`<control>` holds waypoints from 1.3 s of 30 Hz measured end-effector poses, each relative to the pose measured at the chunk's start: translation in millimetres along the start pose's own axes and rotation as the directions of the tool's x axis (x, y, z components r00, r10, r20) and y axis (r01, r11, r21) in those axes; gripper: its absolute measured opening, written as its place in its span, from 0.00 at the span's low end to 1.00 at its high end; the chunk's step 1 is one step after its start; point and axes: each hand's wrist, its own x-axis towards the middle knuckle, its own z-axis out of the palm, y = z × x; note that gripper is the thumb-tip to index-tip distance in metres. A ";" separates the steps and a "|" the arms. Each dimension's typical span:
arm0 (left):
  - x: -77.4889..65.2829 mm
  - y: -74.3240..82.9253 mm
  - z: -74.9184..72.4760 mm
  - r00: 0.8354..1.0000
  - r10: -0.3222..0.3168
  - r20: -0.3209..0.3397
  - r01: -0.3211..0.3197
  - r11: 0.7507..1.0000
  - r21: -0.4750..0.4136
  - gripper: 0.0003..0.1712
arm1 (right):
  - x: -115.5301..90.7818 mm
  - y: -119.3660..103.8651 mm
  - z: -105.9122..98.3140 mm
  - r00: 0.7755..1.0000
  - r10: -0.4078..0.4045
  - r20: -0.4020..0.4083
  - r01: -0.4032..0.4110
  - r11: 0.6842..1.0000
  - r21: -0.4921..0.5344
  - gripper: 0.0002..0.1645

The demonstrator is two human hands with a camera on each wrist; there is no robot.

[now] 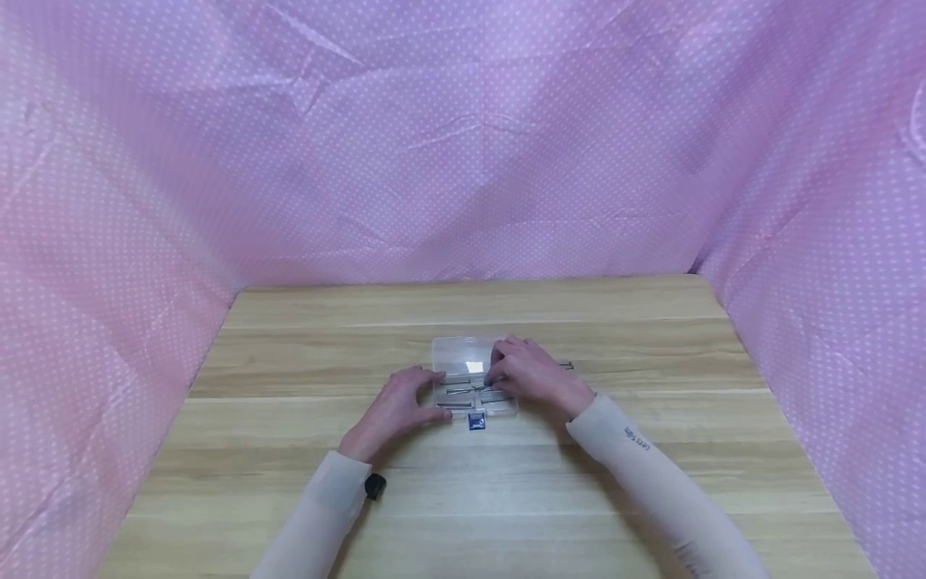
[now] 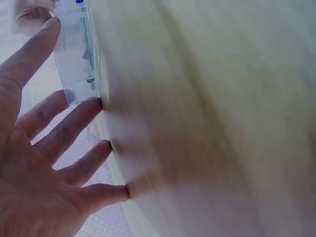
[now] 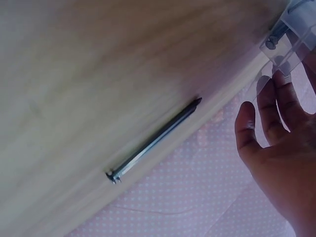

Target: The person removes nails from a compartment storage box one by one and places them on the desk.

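A clear plastic box [image 1: 499, 408] lies on the table with its lid [image 1: 452, 354] folded back. Several metal nails [image 1: 454, 405] lie in its compartments. My left hand [image 1: 396, 404] grips the box's left end, thumb at the front corner and fingertips at the back; in the left wrist view the hand [image 2: 54, 148] has its lower fingers spread against the table. Over the box's right half, my right hand [image 1: 531, 371] reaches in with bent fingers and pinches a nail at the fingertips. Its thumb and index tip are largely hidden in the right wrist view.
Loose nails [image 3: 153, 140] lie side by side on the wooden table [image 1: 463, 498], just right of my right hand. A blue label [image 1: 477, 420] sits at the box's front edge. Pink dotted cloth [image 1: 463, 161] hangs behind the table and along both sides.
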 end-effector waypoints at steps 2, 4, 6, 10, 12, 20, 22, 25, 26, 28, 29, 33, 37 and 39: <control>-0.1 -1.3 -1.6 1.000 -0.014 0.024 0.014 1.000 -0.012 0.42 | 0.4 0.8 0.3 1.000 0.004 0.003 -0.004 1.000 0.015 0.09; -0.8 -2.9 -3.7 0.999 -0.025 0.048 0.026 0.999 -0.034 0.42 | 0.9 0.9 -0.1 1.000 0.006 0.009 -0.006 1.000 0.025 0.08; -1.7 -5.3 -5.5 0.997 -0.036 0.070 0.039 0.998 -0.049 0.42 | 1.4 0.1 -0.8 1.000 0.000 0.017 0.000 1.000 0.028 0.07; -2.7 -10.4 -6.9 0.995 -0.035 0.089 0.040 0.997 -0.063 0.43 | 1.8 -2.0 -2.3 1.000 -0.011 0.024 0.011 0.999 0.035 0.06; -2.6 -12.0 -6.2 0.996 -0.024 0.083 0.029 0.997 -0.067 0.43 | 0.9 -2.1 -2.4 1.000 -0.009 0.024 0.008 0.999 0.042 0.06; -2.5 -12.3 -3.6 0.999 0.014 0.036 -0.011 0.997 -0.077 0.40 | -3.1 0.5 -0.5 1.000 -0.005 -0.013 0.006 0.997 0.080 0.05; -3.1 -11.9 -3.7 0.999 0.007 0.039 -0.004 0.997 -0.075 0.40 | -3.9 1.0 -0.8 0.999 -0.019 -0.032 0.022 0.996 0.084 0.05; -3.7 -11.9 -3.5 0.999 -0.005 0.041 0.008 0.997 -0.073 0.40 | -5.5 1.0 -2.3 0.998 -0.035 -0.058 0.040 0.994 0.100 0.05; -3.9 -12.0 -3.4 0.999 -0.009 0.044 0.013 0.997 -0.076 0.40 | -6.0 0.9 -2.8 0.997 -0.037 -0.065 0.043 0.994 0.105 0.05; -3.9 -12.2 -3.1 0.999 -0.011 0.045 0.015 0.997 -0.081 0.40 | -7.4 0.4 -4.0 0.997 -0.029 -0.076 0.038 0.993 0.113 0.05; -3.9 -12.2 -3.0 0.999 -0.011 0.044 0.014 0.996 -0.084 0.40 | -7.9 0.1 -4.6 0.996 -0.027 -0.083 0.036 0.993 0.115 0.05; -4.0 -10.8 -2.9 0.999 -0.015 0.048 0.019 0.996 -0.087 0.40 | -11.4 -2.7 -8.0 0.995 -0.005 -0.096 0.015 0.994 0.112 0.05; -4.6 -10.4 -2.7 0.999 -0.013 0.045 0.017 0.996 -0.084 0.40 | -16.3 -6.5 -11.8 0.993 0.001 -0.117 0.010 0.996 0.094 0.07; -5.1 -10.5 -2.5 0.999 -0.008 0.043 0.012 0.997 -0.082 0.41 | -18.8 -8.0 -12.5 0.991 0.000 -0.135 0.011 0.996 0.084 0.07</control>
